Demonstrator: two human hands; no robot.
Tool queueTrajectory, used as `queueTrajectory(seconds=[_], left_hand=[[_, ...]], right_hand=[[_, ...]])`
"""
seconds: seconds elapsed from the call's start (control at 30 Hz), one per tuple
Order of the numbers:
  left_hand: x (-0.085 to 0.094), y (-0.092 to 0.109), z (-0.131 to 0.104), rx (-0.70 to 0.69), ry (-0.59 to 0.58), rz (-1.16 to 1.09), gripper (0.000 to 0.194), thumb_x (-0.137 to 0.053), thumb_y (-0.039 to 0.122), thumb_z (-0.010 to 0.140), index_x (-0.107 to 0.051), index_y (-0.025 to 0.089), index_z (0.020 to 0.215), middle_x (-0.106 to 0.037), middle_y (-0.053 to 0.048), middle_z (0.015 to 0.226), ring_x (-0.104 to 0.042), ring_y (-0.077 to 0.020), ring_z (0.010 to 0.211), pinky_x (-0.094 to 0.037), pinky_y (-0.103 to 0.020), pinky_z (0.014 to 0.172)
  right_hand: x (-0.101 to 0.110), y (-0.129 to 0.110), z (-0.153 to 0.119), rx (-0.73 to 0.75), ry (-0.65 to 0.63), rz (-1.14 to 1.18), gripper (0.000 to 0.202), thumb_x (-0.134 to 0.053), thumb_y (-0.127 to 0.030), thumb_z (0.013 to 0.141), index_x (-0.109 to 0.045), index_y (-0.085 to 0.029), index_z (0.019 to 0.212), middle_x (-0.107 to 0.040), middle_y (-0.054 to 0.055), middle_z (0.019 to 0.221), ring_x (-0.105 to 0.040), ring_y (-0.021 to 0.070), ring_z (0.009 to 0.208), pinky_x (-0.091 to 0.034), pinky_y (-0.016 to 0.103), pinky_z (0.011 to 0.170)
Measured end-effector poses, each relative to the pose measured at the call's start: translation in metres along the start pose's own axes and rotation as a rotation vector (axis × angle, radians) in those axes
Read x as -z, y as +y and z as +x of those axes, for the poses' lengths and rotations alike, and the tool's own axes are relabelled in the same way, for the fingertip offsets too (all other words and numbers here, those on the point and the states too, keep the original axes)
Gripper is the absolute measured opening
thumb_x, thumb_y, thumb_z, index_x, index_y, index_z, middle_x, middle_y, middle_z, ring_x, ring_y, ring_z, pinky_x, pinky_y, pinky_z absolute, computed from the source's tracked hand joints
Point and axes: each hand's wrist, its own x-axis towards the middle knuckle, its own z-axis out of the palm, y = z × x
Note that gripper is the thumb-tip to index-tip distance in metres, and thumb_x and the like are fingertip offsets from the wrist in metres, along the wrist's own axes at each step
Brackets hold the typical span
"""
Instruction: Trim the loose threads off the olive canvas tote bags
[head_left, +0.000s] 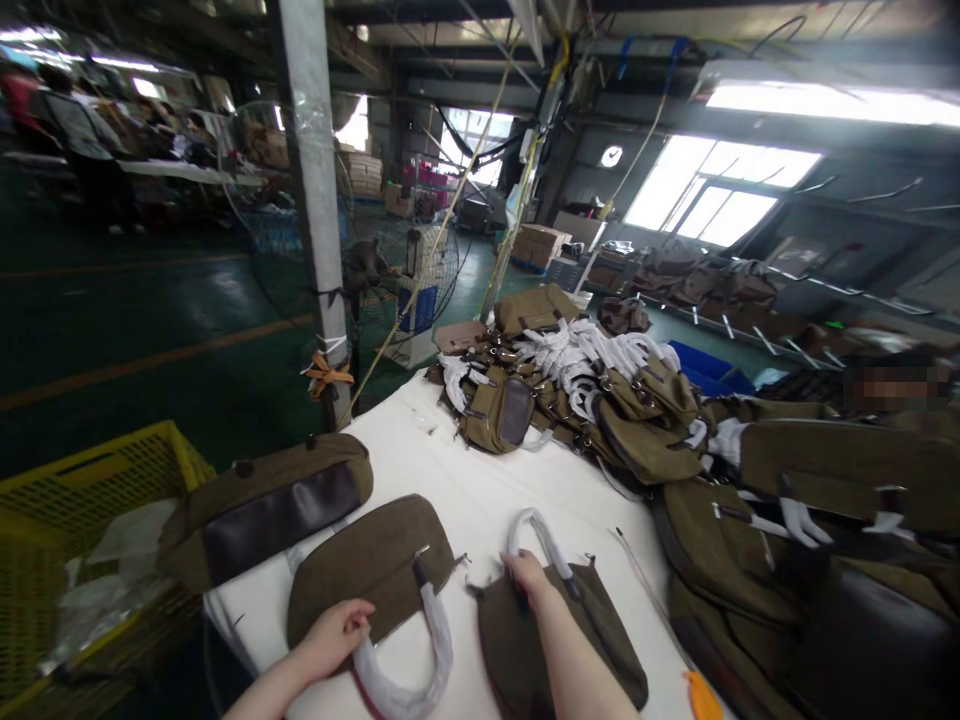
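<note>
Two olive-brown fabric bags lie on the white table before me. The left bag (375, 555) has a handle (442, 650) wrapped in clear plastic that loops toward me. My left hand (339, 632) is closed at one end of this handle, its fingers curled over the bag. On the other bag (600, 630), the plastic-wrapped handle (541, 522) points away from me. My right hand (531, 578) closes around the near-left base of that handle, and my forearm covers part of the bag.
A bag with a dark panel (289, 510) lies at the table's left edge beside a yellow crate (176, 455) holding plastic. Piled bags (502, 410) cover the far end and right side. A pole (311, 180) and fan (420, 270) stand beyond. Someone's arm (892, 382) shows at right.
</note>
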Motion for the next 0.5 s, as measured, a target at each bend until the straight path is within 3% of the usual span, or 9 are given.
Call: queueTrajectory(seconds=[0.13,0.23,0.33,0.43,0.5], left_hand=[[0.005,0.021,-0.004,0.045,0.005,-0.102,0.043,-0.065,0.046,0.067,-0.073,0.016,0.097,-0.074,-0.008,0.087,-0.066,-0.0242,0.082,-0.051,-0.035,0.079],[0.016,0.06,-0.007,-0.007,-0.024,-0.172,0.048,-0.065,0.054,0.071,-0.071,0.015,0.099,-0.074,-0.01,0.094,-0.068,-0.025,0.09,-0.051,-0.035,0.085],[0.03,0.13,-0.018,-0.169,-0.095,-0.222,0.052,-0.065,0.054,0.076,-0.068,0.014,0.109,-0.073,-0.012,0.1,-0.067,-0.0233,0.092,-0.051,-0.034,0.086],[0.04,0.214,-0.042,-0.397,-0.252,-0.242,0.057,-0.072,0.045,0.074,-0.062,0.017,0.123,-0.069,-0.012,0.113,-0.065,-0.0223,0.097,-0.052,-0.032,0.082],[0.041,0.26,-0.064,-0.527,-0.249,-0.106,0.06,-0.08,0.043,0.066,-0.063,0.018,0.118,-0.07,-0.01,0.11,-0.064,-0.0214,0.092,-0.052,-0.03,0.079]], right_hand=[[0.011,-0.012,-0.019,0.116,-0.011,0.037,0.039,-0.058,-0.054,0.085,-0.065,-0.016,0.083,-0.069,0.006,0.083,-0.065,0.0235,0.083,-0.054,0.041,0.079],[0.029,-0.03,-0.053,0.271,-0.003,0.099,0.043,-0.057,-0.059,0.08,-0.063,-0.017,0.074,-0.07,0.008,0.08,-0.064,0.0293,0.086,-0.051,0.04,0.083],[0.046,-0.054,-0.101,0.411,0.012,0.173,0.047,-0.052,-0.062,0.083,-0.066,-0.017,0.084,-0.07,0.007,0.089,-0.062,0.0261,0.088,-0.05,0.037,0.085],[0.051,-0.081,-0.152,0.483,0.04,0.229,0.049,-0.05,-0.062,0.086,-0.066,-0.016,0.083,-0.066,0.004,0.077,-0.058,0.0201,0.075,-0.05,0.033,0.075],[0.047,-0.096,-0.181,0.533,0.046,0.282,0.047,-0.052,-0.061,0.086,-0.066,-0.017,0.081,-0.063,0.002,0.07,-0.055,0.0178,0.068,-0.049,0.031,0.069]])
